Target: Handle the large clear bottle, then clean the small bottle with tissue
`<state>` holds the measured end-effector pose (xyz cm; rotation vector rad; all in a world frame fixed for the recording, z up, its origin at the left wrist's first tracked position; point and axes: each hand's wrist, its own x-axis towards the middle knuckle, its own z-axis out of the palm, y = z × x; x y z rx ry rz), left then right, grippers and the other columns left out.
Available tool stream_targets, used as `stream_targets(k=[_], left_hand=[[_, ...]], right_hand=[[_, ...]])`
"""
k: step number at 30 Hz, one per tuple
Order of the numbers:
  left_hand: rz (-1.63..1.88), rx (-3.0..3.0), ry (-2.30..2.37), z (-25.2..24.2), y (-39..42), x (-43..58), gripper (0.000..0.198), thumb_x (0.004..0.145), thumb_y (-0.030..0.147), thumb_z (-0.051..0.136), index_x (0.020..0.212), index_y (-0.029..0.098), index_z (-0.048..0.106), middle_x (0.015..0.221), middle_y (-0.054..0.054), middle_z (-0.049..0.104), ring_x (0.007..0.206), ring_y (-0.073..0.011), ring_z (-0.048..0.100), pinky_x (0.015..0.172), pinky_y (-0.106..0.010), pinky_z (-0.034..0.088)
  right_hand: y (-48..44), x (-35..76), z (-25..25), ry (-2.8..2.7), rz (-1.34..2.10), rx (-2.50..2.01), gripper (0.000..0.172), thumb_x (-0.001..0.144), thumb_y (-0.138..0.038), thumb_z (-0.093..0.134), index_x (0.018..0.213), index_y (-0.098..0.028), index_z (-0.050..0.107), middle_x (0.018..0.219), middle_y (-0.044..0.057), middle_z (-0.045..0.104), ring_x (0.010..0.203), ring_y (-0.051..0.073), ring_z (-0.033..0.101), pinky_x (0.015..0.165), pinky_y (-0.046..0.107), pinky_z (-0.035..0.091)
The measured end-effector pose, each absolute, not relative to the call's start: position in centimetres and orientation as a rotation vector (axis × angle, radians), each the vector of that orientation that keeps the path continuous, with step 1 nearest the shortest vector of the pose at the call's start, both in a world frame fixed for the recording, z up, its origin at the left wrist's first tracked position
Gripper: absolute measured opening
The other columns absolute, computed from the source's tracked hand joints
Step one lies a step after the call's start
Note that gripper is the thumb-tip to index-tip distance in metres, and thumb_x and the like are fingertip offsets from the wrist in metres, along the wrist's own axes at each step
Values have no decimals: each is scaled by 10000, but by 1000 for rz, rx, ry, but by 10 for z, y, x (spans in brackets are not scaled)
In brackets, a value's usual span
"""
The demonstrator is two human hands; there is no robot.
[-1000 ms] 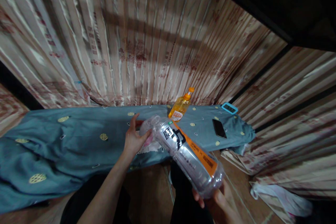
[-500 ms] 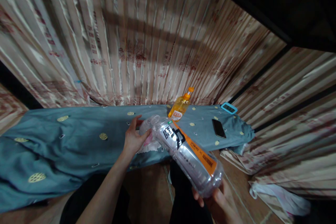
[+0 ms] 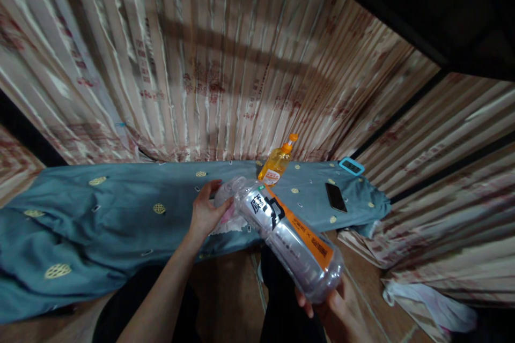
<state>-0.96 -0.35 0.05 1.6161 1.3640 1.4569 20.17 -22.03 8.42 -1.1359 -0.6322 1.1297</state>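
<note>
Striped curtains back a low surface draped in a blue cloth (image 3: pixel 120 214). Over its near edge a clear bottle (image 3: pixel 287 236) with an orange-and-black label lies tilted, neck toward 10 o'clock, base toward 4 o'clock. The left hand (image 3: pixel 205 211) wraps the neck end, fingers curled around it and thumb against the shoulder; half a second ago the forefinger stood raised, and it now lies closer to the neck. The right hand (image 3: pixel 338 311) cups the base from below, fingers pressed to it, much as before. At 12 o'clock from the bottle stands an orange bottle (image 3: pixel 277 163); at 2 o'clock lie a phone (image 3: pixel 336 196) and, farther out, a blue-framed device (image 3: pixel 351 166), all unmoved.
</note>
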Motion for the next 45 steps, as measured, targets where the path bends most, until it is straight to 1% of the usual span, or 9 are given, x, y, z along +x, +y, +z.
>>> stream_targets(k=[3,7,11,15,27,31,37,41,45], left_hand=[[1466,1632,1363,0,-3,-10,473,678,416,751,1078,178,668,1077,-115,741,1011,-293,707,945,-465,553],[1462,1658,1372,1,-3,-10,449,687,440,726,1046,174,681,1021,-105,735,979,-286,702,919,-456,551],[1443,1670,1377,4,-4,-10,439,687,448,716,1027,171,687,1003,-101,728,960,-283,700,895,-447,556],[1446,1679,1371,6,-5,-10,424,689,445,713,1015,174,689,988,-92,724,949,-279,703,880,-440,562],[1454,1650,1360,8,-5,-10,445,670,430,718,1016,150,699,984,-112,727,937,-282,699,888,-452,558],[1451,1665,1367,7,-5,-10,435,672,420,723,1018,158,701,994,-107,730,942,-278,701,891,-450,560],[1467,1689,1376,1,-3,-10,396,689,399,734,1021,187,695,997,-86,734,949,-264,701,887,-430,566],[1471,1701,1365,0,-3,-10,398,689,397,737,1024,188,690,1010,-89,734,956,-264,700,890,-422,563],[1461,1711,1365,1,-4,-11,407,683,390,751,1031,188,685,1019,-90,730,968,-271,699,901,-431,561]], right_hand=[[-220,201,86,-645,1115,-1145,549,586,-577,922,942,-192,761,652,60,754,545,145,647,478,207,447],[-220,199,91,-649,1106,-1155,578,576,-589,924,959,-192,751,632,48,742,530,139,636,476,205,455],[-219,198,94,-663,1095,-1167,589,583,-598,915,955,-173,748,617,54,732,515,138,618,467,207,451],[-219,198,94,-669,1093,-1172,584,586,-603,911,973,-196,750,623,51,737,525,140,628,471,201,451],[-219,198,93,-677,1084,-1172,608,571,-608,914,986,-198,745,620,41,725,520,144,622,466,205,450],[-220,199,92,-662,1093,-1173,619,576,-600,915,1012,-197,738,649,57,743,530,153,632,464,209,448],[-219,199,93,-691,1096,-1164,601,591,-604,906,986,-182,741,627,52,725,520,147,613,462,210,443],[-218,200,93,-714,1091,-1156,610,601,-604,900,1003,-173,742,628,51,722,515,151,609,460,219,447],[-218,199,94,-714,1087,-1142,563,617,-587,899,987,-191,746,626,50,730,514,154,615,462,218,447]])
